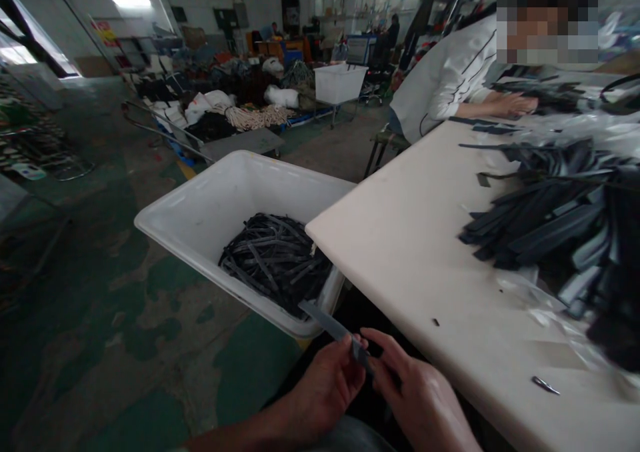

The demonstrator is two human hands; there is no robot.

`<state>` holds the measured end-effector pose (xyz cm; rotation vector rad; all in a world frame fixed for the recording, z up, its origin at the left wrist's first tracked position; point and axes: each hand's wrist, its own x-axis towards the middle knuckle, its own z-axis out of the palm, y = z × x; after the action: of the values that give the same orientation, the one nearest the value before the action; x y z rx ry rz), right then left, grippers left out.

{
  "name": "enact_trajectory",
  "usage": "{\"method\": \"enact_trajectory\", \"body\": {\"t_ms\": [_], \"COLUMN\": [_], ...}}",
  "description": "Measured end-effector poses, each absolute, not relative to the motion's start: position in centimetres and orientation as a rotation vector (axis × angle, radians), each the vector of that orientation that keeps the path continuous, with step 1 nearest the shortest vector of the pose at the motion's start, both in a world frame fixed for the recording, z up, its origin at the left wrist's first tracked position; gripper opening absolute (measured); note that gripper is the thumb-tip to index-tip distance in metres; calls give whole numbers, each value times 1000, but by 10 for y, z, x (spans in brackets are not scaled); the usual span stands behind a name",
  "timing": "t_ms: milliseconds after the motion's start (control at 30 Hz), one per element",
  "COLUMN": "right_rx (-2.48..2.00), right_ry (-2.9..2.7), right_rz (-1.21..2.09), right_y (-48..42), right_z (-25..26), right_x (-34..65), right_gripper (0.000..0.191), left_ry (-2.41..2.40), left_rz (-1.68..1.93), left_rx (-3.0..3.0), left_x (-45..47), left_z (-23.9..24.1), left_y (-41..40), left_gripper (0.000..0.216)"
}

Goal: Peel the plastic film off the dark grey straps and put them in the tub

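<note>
A flat dark grey fabric strip (325, 320) stretches from my hands toward the near rim of a white plastic tub. My left hand (334, 379) pinches the strip between thumb and fingers. On the strip's near end, my right hand (407, 379) is closed, thumb and forefinger at the piece; its other fingers are partly hidden. Inside the white tub (200, 205) lies a tangled heap of dark strips (275, 259). To the right, a big pile of dark flat strips (545, 212) rests on the pale table.
The pale table (395, 239) has a corner jutting over the tub. On it lie small metal snips (545, 385), a dark scrap (436, 322) and clear plastic film (560, 319). Across the table sits a co-worker in a white sleeve (450, 72). A flat cart (240, 144) stands behind the tub.
</note>
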<state>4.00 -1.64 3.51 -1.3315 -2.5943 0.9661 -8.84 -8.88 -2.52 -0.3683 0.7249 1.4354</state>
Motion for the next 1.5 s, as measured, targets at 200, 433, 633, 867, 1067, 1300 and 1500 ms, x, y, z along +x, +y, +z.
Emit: {"method": "enact_trajectory", "body": {"t_ms": [200, 433, 633, 867, 1067, 1300, 1500], "right_rx": [-1307, -1372, -1364, -1351, -795, -492, -508], "right_ry": [-2571, -2584, -2521, -2579, -2642, -2486, -2482], "right_rz": [1117, 1052, 1075, 967, 1044, 847, 649], "right_y": [-15, -13, -10, -15, -20, -18, -14], "right_z": [33, 32, 43, 37, 56, 57, 39], "right_x": [36, 33, 58, 38, 62, 70, 38], "right_gripper": [34, 31, 34, 25, 42, 46, 31], "left_ry": [785, 709, 853, 710, 814, 796, 598], "left_rz": [1472, 1412, 1456, 1364, 1370, 1305, 1297], "left_rx": [-372, -298, -374, -284, -392, -378, -213], "left_x": [-91, -81, -100, -80, -103, -100, -91], "left_z": [-33, -26, -37, -27, -22, -12, -7], "left_y": [-87, -84, -78, -82, -79, -84, -92], "left_gripper": [17, 21, 14, 19, 11, 8, 12]}}
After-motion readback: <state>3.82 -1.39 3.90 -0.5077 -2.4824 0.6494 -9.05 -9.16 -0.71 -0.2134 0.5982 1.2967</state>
